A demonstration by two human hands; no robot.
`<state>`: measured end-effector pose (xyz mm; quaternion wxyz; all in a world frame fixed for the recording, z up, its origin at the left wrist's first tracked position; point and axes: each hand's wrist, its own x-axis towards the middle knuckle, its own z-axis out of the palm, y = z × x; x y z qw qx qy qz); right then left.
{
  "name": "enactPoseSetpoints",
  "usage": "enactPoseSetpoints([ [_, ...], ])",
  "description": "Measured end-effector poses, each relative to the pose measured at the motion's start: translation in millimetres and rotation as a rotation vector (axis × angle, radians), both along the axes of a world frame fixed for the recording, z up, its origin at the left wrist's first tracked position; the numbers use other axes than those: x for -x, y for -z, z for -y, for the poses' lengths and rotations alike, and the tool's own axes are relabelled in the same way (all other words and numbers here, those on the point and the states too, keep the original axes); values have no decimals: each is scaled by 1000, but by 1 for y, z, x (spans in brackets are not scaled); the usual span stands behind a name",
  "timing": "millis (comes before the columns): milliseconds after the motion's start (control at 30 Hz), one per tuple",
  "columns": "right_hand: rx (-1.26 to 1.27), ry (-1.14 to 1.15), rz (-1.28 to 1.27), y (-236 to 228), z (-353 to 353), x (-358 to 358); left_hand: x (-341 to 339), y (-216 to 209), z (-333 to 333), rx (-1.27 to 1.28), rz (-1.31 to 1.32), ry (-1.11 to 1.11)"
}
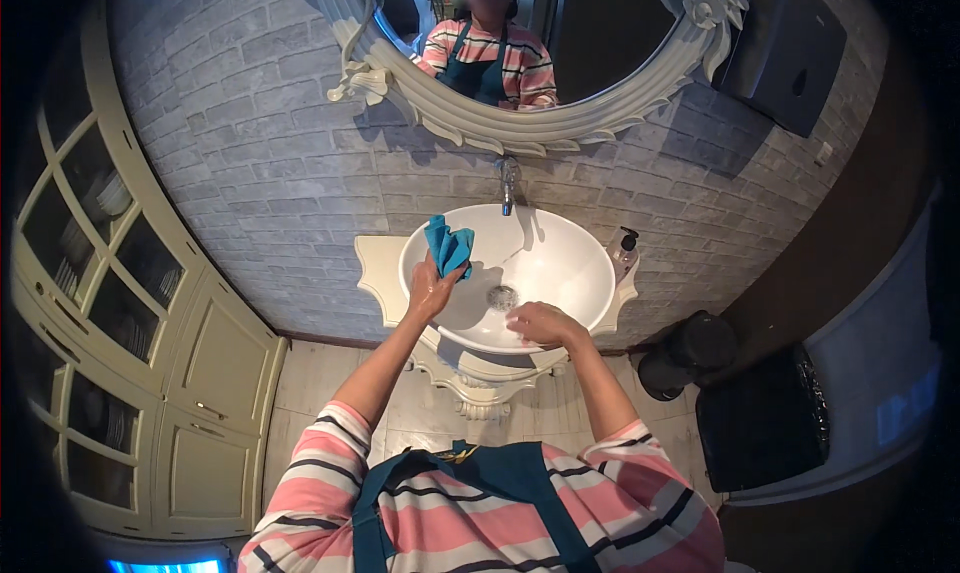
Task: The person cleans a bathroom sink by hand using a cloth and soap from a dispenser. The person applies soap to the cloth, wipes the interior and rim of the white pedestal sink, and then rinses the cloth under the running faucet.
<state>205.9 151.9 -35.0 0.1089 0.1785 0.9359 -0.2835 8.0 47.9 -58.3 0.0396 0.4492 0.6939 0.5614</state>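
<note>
A crumpled teal cloth (448, 246) stands up from my left hand (431, 289), whose closed fingers grip its lower end above the left rim of the sink. My wet-looking left hand has the cloth's folds partly hiding its fingertips. Over the near right side of the white oval sink (570, 258), my right hand (543, 324) hangs loosely curled, with fingers apart and nothing visible in them. The round metal drain (502, 298) lies just beyond those fingers. A chrome faucet (508, 188) juts from the wall above the sink's far edge.
On the cream stand (377, 263), a pump soap bottle (624, 253) is right of the sink. An ornate-framed mirror (480, 128) and a dark dispenser (786, 58) hang on the brick wall. Glass-door cabinets (215, 363) line the left; a black bin (700, 345) stands right.
</note>
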Motion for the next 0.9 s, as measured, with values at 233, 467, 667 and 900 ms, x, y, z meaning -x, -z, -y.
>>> enactPoseSetpoints([
  [233,7,23,-150,11,1,-9,-6,2,2,12,-37,7],
  [467,-104,15,-99,12,6,-10,-9,-6,4,92,24,-30],
  [667,-37,-112,-13,20,3,-8,-6,-3,-5,108,-18,-34],
  [900,-2,75,-245,11,11,-25,-13,7,-2,333,-274,-36],
])
